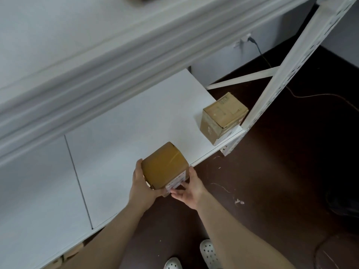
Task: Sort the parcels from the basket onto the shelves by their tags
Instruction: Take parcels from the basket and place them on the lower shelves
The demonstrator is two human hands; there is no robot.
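— Now, log entry: where is the parcel you have me sorting?
— The cardboard parcel (165,166) is between your two hands at the front edge of the white lower shelf (126,123), right of the seam between its two boards. I cannot tell whether its base touches the board.
— And the hands?
— Your left hand (138,184) grips the parcel's left near corner, palm against the side and fingers wrapped round towards the near face. Your right hand (190,191) is spread. Its thumb runs up the right edge and its fingers lie fairly straight along the bottom of the near face, just under the white tag (175,183). The print on the tag is too small to read.
— Anything else on that shelf?
— A second cardboard box (223,117) stands upright at the shelf's right front corner, close against the perforated white upright (291,65) and well apart from your parcel. It has a white label low on one near face, also unreadable.
— Above?
— The front beam of the upper shelf (97,61) crosses the view on a slant, blurred.
— Below?
— The dark floor (272,181), with your two white perforated clogs (208,253) at the bottom edge. A black cable (260,53) drops from a wall socket (245,40) behind the rack.
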